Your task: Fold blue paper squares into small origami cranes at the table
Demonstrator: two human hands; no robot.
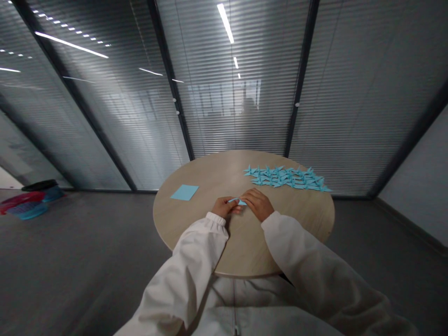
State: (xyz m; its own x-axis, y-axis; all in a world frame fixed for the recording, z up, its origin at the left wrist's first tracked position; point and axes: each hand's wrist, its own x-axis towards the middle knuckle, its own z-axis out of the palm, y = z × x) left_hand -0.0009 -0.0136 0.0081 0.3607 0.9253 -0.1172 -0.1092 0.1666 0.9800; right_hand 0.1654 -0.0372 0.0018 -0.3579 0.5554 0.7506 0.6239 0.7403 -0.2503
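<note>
Now, on the round wooden bench (182,224), blue origami figures (287,178) sit massed far right, away from the working space, a flat blue sheet (184,192) lies left, and the left hand (224,207) and right hand (256,204) close in a pinch on a small blue paper fold (237,201) near the middle.

Round table (199,233): paper sheet (184,192) on its left side, folded paper cranes (287,178) grouped on its far right side, folded paper piece (238,201) held between left hand (224,206) and right hand (256,204) toward the near side. Plastic basins (31,201) on the floor, left of the table; glass partition with blinds (238,102) behind it.
</note>
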